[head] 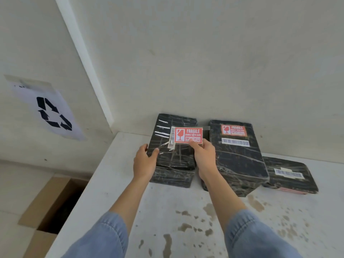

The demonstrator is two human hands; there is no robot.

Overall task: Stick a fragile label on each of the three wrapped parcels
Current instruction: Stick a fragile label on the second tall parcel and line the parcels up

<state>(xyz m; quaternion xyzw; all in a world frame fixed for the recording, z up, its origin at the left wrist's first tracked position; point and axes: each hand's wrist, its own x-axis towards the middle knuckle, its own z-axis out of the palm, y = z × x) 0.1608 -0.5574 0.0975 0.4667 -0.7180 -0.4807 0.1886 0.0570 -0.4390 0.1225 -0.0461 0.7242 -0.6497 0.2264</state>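
Three parcels wrapped in black plastic lie on a white table against the wall. The left parcel (pixel 176 155) is a stack with white strips on top. My left hand (pixel 145 161) grips its near left corner. My right hand (pixel 203 155) pinches the lower edge of a red fragile label (pixel 188 135), holding it just over the left parcel's top. The middle parcel (pixel 240 159) carries a red fragile label (pixel 234 130) and a barcode sticker. The right parcel (pixel 292 175) is flatter, shows only a barcode sticker and sits partly behind the middle one.
The white table (pixel 167 211) has brown stains at its near right. An open cardboard box (pixel 54 205) stands on the floor left of the table. A sheet with a recycling symbol (pixel 52 112) is taped to the left wall.
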